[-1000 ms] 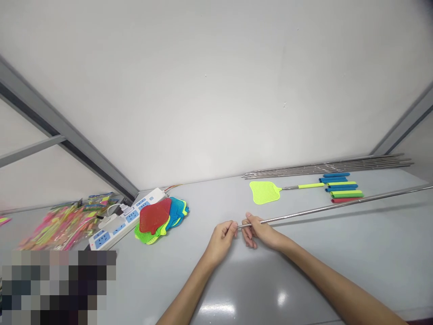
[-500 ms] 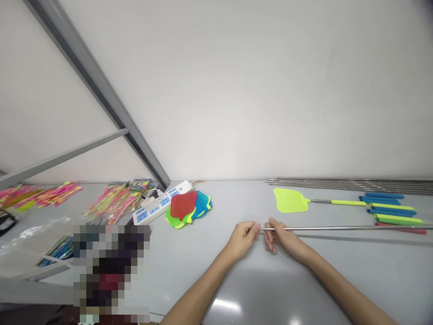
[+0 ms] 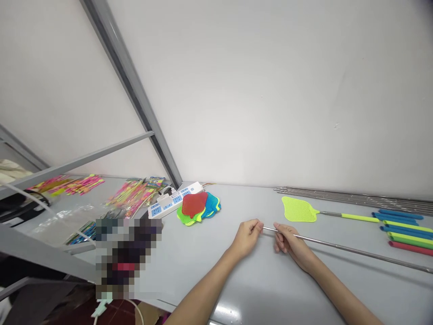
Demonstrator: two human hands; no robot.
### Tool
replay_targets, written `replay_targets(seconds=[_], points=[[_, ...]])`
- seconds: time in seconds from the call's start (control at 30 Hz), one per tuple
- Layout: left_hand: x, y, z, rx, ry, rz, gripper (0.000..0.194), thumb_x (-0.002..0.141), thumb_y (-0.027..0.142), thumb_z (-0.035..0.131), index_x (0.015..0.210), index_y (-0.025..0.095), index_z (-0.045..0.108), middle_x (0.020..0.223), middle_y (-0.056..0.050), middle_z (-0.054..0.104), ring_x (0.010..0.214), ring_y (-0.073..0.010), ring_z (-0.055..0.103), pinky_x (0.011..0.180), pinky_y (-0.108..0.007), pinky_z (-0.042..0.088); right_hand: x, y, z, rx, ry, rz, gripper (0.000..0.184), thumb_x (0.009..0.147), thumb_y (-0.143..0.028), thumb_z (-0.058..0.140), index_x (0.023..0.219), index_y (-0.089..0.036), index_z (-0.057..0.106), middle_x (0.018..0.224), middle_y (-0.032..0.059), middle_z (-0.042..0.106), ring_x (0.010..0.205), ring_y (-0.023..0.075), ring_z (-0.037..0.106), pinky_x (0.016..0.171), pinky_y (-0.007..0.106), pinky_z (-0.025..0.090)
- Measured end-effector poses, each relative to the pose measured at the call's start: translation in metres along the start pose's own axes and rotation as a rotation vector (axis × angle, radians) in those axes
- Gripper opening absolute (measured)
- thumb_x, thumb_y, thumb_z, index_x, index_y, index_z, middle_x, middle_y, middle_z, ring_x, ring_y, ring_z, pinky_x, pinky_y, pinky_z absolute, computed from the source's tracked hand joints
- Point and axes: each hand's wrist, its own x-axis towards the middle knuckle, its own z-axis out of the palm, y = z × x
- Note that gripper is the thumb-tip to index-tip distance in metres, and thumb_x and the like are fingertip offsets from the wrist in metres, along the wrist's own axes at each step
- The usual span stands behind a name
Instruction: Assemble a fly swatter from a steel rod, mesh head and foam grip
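Observation:
My left hand (image 3: 248, 237) pinches the near end of a thin steel rod (image 3: 352, 248) with its fingertips. My right hand (image 3: 289, 243) grips the same rod a little further along, and the rod runs out to the lower right across the grey table (image 3: 209, 271). A lime-green plastic fly swatter (image 3: 298, 209) with a green-sleeved handle lies flat beyond the rod, out of reach of both hands' fingers. Several coloured foam handle grips (image 3: 402, 231) lie at the right.
A stack of red, blue and green swatter heads (image 3: 198, 210) lies beside a white power strip (image 3: 165, 205). Several steel rods (image 3: 352, 198) lie along the wall. Pink packaged items (image 3: 135, 196) and a pixelated patch (image 3: 128, 257) are at the left.
The rod's far end has swung from pointing level to sloping down toward the lower right. The view has turned, moving the table's contents rightward across the picture.

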Motion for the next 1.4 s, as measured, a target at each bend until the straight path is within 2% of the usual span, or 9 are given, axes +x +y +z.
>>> replay_targets(seconds=[0.2,0.37,0.47,0.67,1.2,1.4], points=[[0.0,0.0,0.0,0.036,0.09,0.005,0.039,0.081,0.042,0.027,0.059,0.015,0.044,0.05,0.004,0.03,0.049,-0.0073,0.029,0.048,-0.02,0.022,0.0,-0.002,-0.005,0.084,0.045,-0.045,0.039,0.076,-0.042,0.042,0.047,-0.018,0.034,0.036,-0.0054,0.031,0.031,0.0071,0.028,0.042,0.026,0.031],[0.0,-0.001,0.0,0.048,0.127,0.007,0.039,0.081,0.043,0.026,0.058,0.015,0.042,0.051,0.005,0.029,0.05,-0.0071,0.028,0.048,-0.02,0.022,0.003,-0.006,-0.013,0.121,0.063,-0.065,0.042,0.077,-0.046,0.038,0.047,-0.017,0.036,0.036,-0.0053,0.031,0.032,0.0065,0.028,0.042,0.025,0.032],[-0.001,-0.002,0.001,0.044,0.102,0.015,0.039,0.081,0.042,0.026,0.058,0.015,0.04,0.051,0.005,0.029,0.051,-0.007,0.029,0.048,-0.02,0.023,0.003,-0.006,-0.017,0.141,0.025,-0.047,0.041,0.076,-0.047,0.038,0.048,-0.017,0.037,0.039,-0.005,0.033,0.033,0.0065,0.03,0.043,0.026,0.035],[-0.006,-0.002,0.002,0.086,-0.033,0.025,0.039,0.081,0.042,0.026,0.056,0.015,0.039,0.05,0.005,0.028,0.049,-0.0068,0.028,0.047,-0.02,0.022,-0.001,-0.008,-0.017,0.085,-0.028,-0.003,0.045,0.077,-0.049,0.033,0.046,-0.017,0.037,0.038,-0.0031,0.038,0.032,0.0077,0.033,0.042,0.027,0.038],[-0.002,-0.008,-0.001,0.113,-0.023,0.031,0.033,0.08,0.037,0.03,0.063,0.015,0.047,0.052,0.005,0.036,0.051,-0.0071,0.032,0.049,-0.019,0.025,-0.001,-0.013,-0.012,0.015,-0.005,0.004,0.044,0.076,-0.05,0.035,0.048,-0.016,0.04,0.038,-0.0031,0.04,0.03,0.0078,0.037,0.04,0.026,0.039],[-0.005,-0.005,0.0,0.112,-0.031,0.032,0.028,0.079,0.035,0.033,0.065,0.015,0.048,0.052,0.005,0.035,0.051,-0.0069,0.031,0.049,-0.019,0.025,-0.005,-0.017,-0.015,-0.014,-0.094,0.072,0.047,0.077,-0.052,0.03,0.049,-0.015,0.042,0.04,-0.0013,0.043,0.034,0.0083,0.039,0.045,0.028,0.041]])
